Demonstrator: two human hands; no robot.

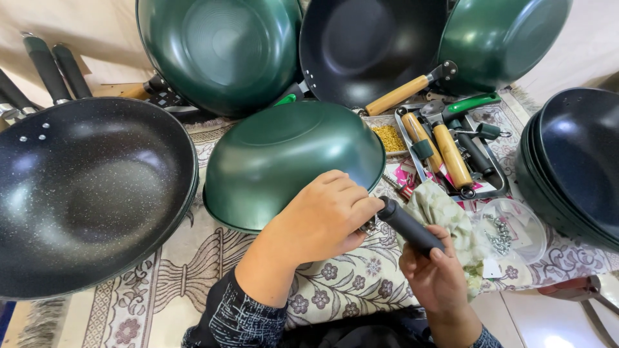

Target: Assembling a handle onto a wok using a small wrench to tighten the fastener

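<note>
Biggest thing here is the black speckled wok [90,193] on the left, sitting open side up on the patterned cloth [193,270]. Behind it two green woks [222,51] [500,35] and a black wok [367,45] lean up against each other, and a stack of dark pans [574,167] sits at the right edge.

Front and centre is a green wok [284,161] tipped on its side, its outside facing the camera and its rim toward the person. Right of it there's a metal tray [496,187] with wooden handles [451,154] and a green handle [474,103] lying in it, plus a small dish of yellow bits [389,137] and a clear lid with screws [503,235].

The left hand [322,219] is curled shut at the wok's rim, fingertips pinched on some small metal part (too small to tell what exactly). The right hand [435,277] is wrapped around the lower end of a black handle [409,225]. That handle runs diagonally, its free end pointing up-left at the left hand's fingers, its gripped end down-right. It sits just in front of the green wok's rim, over the cloth, with a patterned rag [445,212] right behind it.
</note>
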